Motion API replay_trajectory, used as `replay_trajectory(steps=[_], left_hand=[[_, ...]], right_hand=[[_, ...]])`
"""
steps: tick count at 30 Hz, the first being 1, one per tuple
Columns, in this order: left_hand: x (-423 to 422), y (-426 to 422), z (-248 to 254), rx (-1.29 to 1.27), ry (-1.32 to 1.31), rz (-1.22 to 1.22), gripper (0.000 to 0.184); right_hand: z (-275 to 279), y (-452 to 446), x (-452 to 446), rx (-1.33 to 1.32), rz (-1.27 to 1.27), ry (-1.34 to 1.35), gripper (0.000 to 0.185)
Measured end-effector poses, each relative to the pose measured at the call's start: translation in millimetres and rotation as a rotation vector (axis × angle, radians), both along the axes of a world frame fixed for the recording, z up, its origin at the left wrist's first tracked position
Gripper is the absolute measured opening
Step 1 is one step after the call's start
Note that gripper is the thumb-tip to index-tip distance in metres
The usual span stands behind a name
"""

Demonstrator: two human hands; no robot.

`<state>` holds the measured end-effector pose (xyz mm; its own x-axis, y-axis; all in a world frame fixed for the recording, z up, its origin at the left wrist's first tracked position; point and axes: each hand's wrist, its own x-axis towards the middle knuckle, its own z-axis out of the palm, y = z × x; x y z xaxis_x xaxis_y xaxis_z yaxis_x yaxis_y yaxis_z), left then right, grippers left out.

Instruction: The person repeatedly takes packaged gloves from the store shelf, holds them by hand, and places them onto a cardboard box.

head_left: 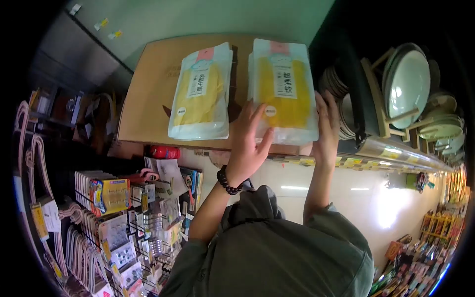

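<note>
Hands (244, 151) (327, 129), loosely open, touch 1 of 2 packet stacks (284, 81) on cardboard (147, 101), plates (408, 91) nearby.

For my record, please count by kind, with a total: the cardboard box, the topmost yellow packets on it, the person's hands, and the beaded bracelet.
Cardboard box: 1
Left yellow packet and right yellow packet: 2
Left hand and right hand: 2
Beaded bracelet: 1
Total: 6
</note>
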<state>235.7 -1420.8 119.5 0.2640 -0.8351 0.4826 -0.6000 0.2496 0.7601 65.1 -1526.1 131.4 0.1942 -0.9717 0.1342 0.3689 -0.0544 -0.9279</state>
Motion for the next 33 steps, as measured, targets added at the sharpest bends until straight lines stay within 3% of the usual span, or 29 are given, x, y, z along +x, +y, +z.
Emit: replay_trajectory(steps=[3,8,10,12,14,16,18,20,21,22,24,26,29,30,32,33], left_hand=[[-1.7,13.3,2.8,0.002,0.103,0.007,0.052],[-6.1,82.6,17.9,0.026,0.103,-0.009,0.044],[-10.3,120.8,7.3,0.004,0.182,-0.025,0.044],[-17.1,165.4,2.8,-0.017,0.274,-0.042,0.052],[-26.0,211.5,1.9,-0.063,0.377,-0.032,0.057],[-34.6,258.1,3.8,-0.139,0.502,-0.048,0.060],[-56.2,309.7,8.7,-0.195,0.760,-0.085,0.061],[-71.5,349.7,9.0,-0.365,0.589,0.007,0.053],[-80.9,374.3,13.8,-0.378,0.464,0.155,0.049],[-91.6,397.7,20.0,-0.378,0.344,0.305,0.045],[-127.0,450.2,17.8,-0.366,0.358,0.438,0.039],[-165.6,496.9,6.5,-0.336,0.388,0.509,0.034],[-177.5,544.2,-13.4,0.026,-0.207,0.940,0.033],[-176.4,561.0,-32.9,0.193,-0.388,1.053,0.035],[-190.2,606.0,-87.4,0.178,-0.050,1.208,0.038],[-201.2,631.9,-100.9,0.286,0.047,1.404,0.041]], right_hand=[[-20.2,17.6,-15.1,-0.102,-0.040,-0.019,0.056],[-39.6,92.0,-34.6,-0.082,-0.486,0.097,0.034],[-47.0,121.5,-39.2,-0.304,-0.246,0.012,0.037],[-32.2,156.4,-9.5,-0.357,0.003,-0.051,0.049],[-33.3,193.5,20.9,-0.338,0.342,-0.075,0.079],[-38.1,246.3,51.1,-0.240,0.650,-0.166,0.096],[-42.9,297.8,67.3,-0.087,0.955,-0.093,0.107],[-82.1,330.7,82.1,0.051,1.273,-0.140,0.080],[-124.9,330.5,94.1,0.193,1.489,-0.260,0.085],[-127.3,348.9,93.8,0.175,1.549,-0.159,0.079],[-131.9,384.4,94.4,0.121,1.672,0.045,0.069],[-131.9,444.3,85.8,0.600,1.854,-0.384,0.066],[-68.6,526.3,56.6,1.057,2.025,-0.035,0.062],[-68.2,546.7,48.8,1.006,2.062,0.107,0.062],[-66.4,579.8,36.9,0.879,2.121,0.374,0.063],[-66.1,596.5,35.6,0.744,2.227,0.379,0.060]])
